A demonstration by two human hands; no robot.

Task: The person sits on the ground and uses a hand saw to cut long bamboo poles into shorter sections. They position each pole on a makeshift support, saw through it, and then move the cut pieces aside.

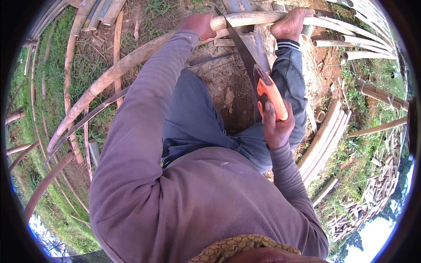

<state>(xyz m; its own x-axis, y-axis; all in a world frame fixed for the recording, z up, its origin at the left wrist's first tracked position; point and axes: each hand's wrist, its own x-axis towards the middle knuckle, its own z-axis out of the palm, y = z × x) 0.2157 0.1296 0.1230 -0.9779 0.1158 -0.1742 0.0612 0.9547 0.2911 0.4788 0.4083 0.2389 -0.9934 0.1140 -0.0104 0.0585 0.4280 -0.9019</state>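
Observation:
A long bamboo pole (118,72) runs across in front of me from the lower left to the upper right. My left hand (197,26) is closed around it near the top. Farther right, my bare foot (293,24) presses on the same pole. My right hand (278,125) grips the orange handle of a handsaw (272,94). The saw's dark blade slants up and left, and its far part lies against the pole between my left hand and the foot. Whether the teeth have cut in is too small to tell.
Under the pole lies a thick grey bamboo piece (254,46). Cut bamboo lengths (326,140) are stacked at my right, with more poles (364,33) at the upper right. Several poles (70,65) lie on grass at the left. A heap of bamboo scraps (372,193) sits at the far right.

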